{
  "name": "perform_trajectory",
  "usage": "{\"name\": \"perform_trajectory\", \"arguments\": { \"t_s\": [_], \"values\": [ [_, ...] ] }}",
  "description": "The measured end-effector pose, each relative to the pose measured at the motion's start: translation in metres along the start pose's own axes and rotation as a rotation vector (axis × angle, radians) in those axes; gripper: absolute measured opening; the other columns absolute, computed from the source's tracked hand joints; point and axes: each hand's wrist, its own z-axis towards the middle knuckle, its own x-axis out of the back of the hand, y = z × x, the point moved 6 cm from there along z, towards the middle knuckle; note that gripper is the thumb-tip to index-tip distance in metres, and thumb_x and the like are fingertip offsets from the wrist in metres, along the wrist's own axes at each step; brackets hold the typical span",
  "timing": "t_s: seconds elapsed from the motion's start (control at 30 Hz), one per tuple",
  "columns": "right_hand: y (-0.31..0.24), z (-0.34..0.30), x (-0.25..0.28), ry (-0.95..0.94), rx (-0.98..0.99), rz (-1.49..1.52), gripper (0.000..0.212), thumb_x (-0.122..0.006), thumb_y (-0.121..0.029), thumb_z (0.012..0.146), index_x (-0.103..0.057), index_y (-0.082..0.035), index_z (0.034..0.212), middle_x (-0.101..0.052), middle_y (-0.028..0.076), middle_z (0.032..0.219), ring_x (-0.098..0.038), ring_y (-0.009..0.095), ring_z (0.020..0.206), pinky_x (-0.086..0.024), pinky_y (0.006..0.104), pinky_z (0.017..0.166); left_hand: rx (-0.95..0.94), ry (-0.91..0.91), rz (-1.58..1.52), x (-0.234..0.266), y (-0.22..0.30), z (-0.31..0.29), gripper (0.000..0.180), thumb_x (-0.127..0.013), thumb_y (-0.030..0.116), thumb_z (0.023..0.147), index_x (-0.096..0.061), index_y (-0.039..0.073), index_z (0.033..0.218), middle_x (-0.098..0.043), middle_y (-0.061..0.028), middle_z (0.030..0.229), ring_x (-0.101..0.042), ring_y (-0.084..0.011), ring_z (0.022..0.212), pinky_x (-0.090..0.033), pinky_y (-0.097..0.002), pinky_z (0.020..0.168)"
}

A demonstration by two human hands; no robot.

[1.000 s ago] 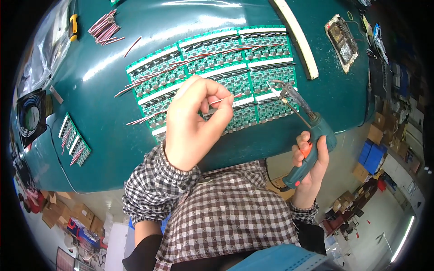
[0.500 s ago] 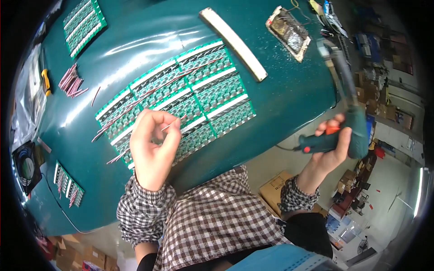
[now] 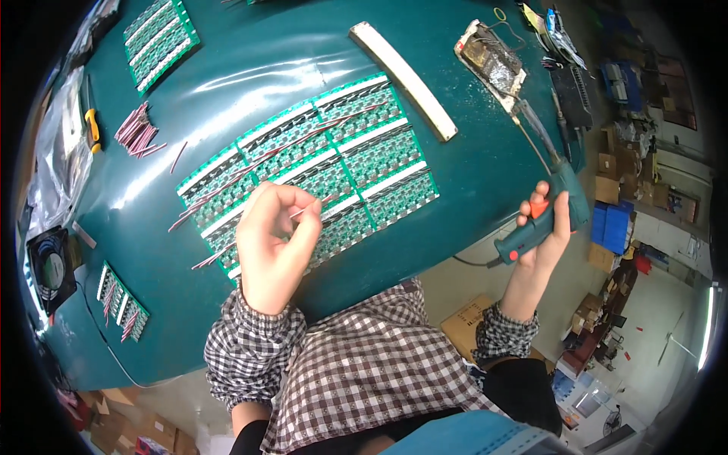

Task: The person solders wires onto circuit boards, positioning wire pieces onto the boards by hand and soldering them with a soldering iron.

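Observation:
My left hand [image 3: 274, 246] is closed in a pinch on a thin red-and-white wire [image 3: 327, 199], whose end pokes out past the fingertips. It hovers over the lower left part of a panel of green circuit boards [image 3: 387, 144]. More red-and-black wires [image 3: 262, 157] lie across the panel. Held out to the right, my right hand [image 3: 547, 227] grips a dark green soldering gun [image 3: 570, 199] with an orange-red trigger. Its long metal tip reaches the lower corner of a shallow tray [image 3: 493, 64] of dark, shiny residue; whether it touches I cannot tell.
A long white bar [image 3: 406, 82] lies beyond the panel. At left are a bundle of wires [image 3: 136, 133], a yellow-handled screwdriver [image 3: 92, 130], a smaller board piece [image 3: 121, 301] and a black fan [image 3: 51, 269]. Another board panel [image 3: 161, 44] sits at the far left. The gun's cord hangs past the table edge.
My right hand has swung the soldering gun so that its tip is now by the tray's corner. My left hand keeps its pinch over the panel. The whole view has shifted slightly.

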Motion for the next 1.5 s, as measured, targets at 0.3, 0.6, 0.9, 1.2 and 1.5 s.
{"name": "perform_trajectory", "arguments": {
  "t_s": [0.3,0.6,0.9,1.2,1.5],
  "values": [
    [0.035,-0.033,-0.033,-0.258,-0.424,0.362,0.041,-0.045,-0.040,0.094,-0.046,0.001,0.101,-0.051,0.006,0.082,-0.055,0.017,0.069,-0.051,0.0256,0.051,0.049,0.030,-0.131,0.002,-0.012,-0.001,0.006,-0.065,0.003,0.076,-0.059,0.003,0.079,-0.054,0.0015,0.074,-0.039,-0.0053,0.060,-0.034,-0.0197,0.054],
    [0.049,-0.039,-0.047,-0.351,-0.508,0.392,0.042,-0.044,-0.040,0.095,-0.044,0.002,0.102,-0.050,0.007,0.084,-0.055,0.018,0.068,-0.051,0.0266,0.053,0.167,0.007,-0.429,0.002,-0.021,-0.004,0.007,-0.065,0.003,0.079,-0.059,0.002,0.082,-0.050,0.0070,0.073,-0.037,0.0006,0.061,-0.033,-0.0149,0.053],
    [0.006,0.004,0.005,0.096,0.091,-0.168,0.028,-0.057,-0.024,0.090,-0.058,0.002,0.099,-0.061,0.008,0.077,-0.062,0.019,0.064,-0.053,0.0278,0.054,0.062,0.086,-0.189,0.012,-0.020,-0.005,0.008,-0.065,0.000,0.077,-0.058,0.004,0.081,-0.055,0.0013,0.076,-0.042,-0.0042,0.063,-0.036,-0.0176,0.057],
    [-0.016,0.041,0.006,0.271,0.330,-0.541,0.027,-0.071,-0.015,0.078,-0.063,0.004,0.094,-0.063,0.011,0.078,-0.064,0.019,0.062,-0.054,0.0284,0.053,0.062,0.068,-0.044,0.006,-0.010,-0.003,0.010,-0.063,-0.002,0.075,-0.055,0.003,0.076,-0.046,0.0018,0.072,-0.037,-0.0059,0.060,-0.032,-0.0197,0.055],
    [-0.023,0.061,0.001,0.227,0.366,-0.704,0.026,-0.072,-0.015,0.077,-0.064,0.004,0.093,-0.064,0.010,0.077,-0.063,0.017,0.059,-0.053,0.0273,0.053,0.056,0.042,-0.034,0.000,-0.008,-0.001,0.011,-0.063,-0.003,0.073,-0.055,0.003,0.075,-0.046,0.0016,0.072,-0.037,-0.0061,0.060,-0.032,-0.0200,0.055]
  ]
}}
